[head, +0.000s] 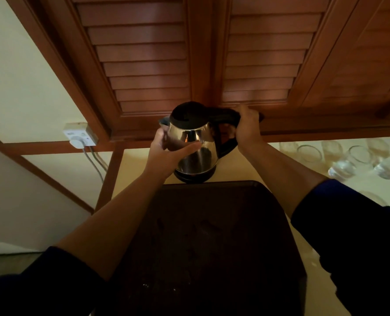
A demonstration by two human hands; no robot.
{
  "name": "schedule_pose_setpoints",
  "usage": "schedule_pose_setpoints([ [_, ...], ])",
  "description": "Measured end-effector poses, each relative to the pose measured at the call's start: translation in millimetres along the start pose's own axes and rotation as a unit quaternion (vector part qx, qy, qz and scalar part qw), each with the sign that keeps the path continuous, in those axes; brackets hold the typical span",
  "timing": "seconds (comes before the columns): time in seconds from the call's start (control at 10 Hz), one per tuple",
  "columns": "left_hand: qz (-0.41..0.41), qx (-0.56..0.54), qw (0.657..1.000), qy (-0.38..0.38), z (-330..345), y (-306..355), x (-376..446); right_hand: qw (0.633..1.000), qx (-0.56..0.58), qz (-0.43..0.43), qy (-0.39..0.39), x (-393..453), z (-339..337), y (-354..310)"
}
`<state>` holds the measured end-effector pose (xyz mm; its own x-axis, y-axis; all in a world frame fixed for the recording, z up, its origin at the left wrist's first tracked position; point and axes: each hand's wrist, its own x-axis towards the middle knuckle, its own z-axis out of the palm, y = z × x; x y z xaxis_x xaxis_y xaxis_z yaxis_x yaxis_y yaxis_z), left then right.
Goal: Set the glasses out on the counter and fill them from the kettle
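From the head camera, a shiny stainless-steel electric kettle with a black lid and black handle (195, 142) is standing upright at the back of the pale cream counter (312, 265), its dark base (192, 176) just beyond the far edge of a dark brown rectangular tray (203, 236). Whether the kettle is sitting fully on that base or lifted slightly cannot be told.

The right hand (246, 127) is gripping the kettle's black handle, fingers curled round its upper part, so the kettle body is lying just to the left of this grip. The left hand (168, 149) is cupping the steel body from the spout side, its thumb stretched across the front of the metal and its fingers curving behind, just under the grey spout (164, 122). The kettle is therefore sitting between the 2 hands, both touching it. Both forearms are bare, with dark blue sleeves (349, 222) pushed up near the elbows.

To the right, well apart from the kettle, a cluster of clear drinking glasses (349, 160) is standing on the counter against the wall; blur is making their exact count uncertain.

Above, reddish-brown louvred wooden cabinet doors (143, 55) are hanging over the counter. On the cream wall at left, a white wall socket with a white plug (79, 136) is holding a grey cable (93, 163) running downward.
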<state>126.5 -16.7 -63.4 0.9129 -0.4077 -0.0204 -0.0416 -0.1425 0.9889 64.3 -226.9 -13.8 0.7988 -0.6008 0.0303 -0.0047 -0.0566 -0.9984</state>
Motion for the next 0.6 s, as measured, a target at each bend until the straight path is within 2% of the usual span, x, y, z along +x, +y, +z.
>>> schedule_pose_setpoints([
  [0.1, 0.004, 0.045, 0.999, -0.004, -1.4, -7.6, -1.6, 0.999, -0.037, -0.003, -0.017, -0.1, -1.8, 6.8],
  [0.2, 0.013, 0.072, 0.997, -0.01, -0.7, -11.7, -4.8, 0.999, -0.019, 0.025, -0.014, -5.1, -2.4, 8.2],
  [0.3, 0.015, 0.067, 0.998, -0.017, 0.4, -11.0, -8.1, 0.999, 0.001, 0.036, 0.022, -3.4, -0.8, 13.6],
  [0.4, 0.004, 0.051, 0.998, -0.031, 0.4, -1.3, -15.9, 0.998, -0.038, 0.037, 0.017, -10.9, -3.9, 13.3],
  [0.5, 0.004, 0.076, 0.995, -0.064, -1.8, 13.8, -24.6, 0.996, -0.082, 0.037, 0.025, -22.1, -18.8, 20.3],
  [0.6, 0.008, 0.12, 0.989, -0.087, -11.5, 20.2, -64.8, 0.998, -0.054, 0.034, 0.007, -68.3, -49.6, 33.2],
])
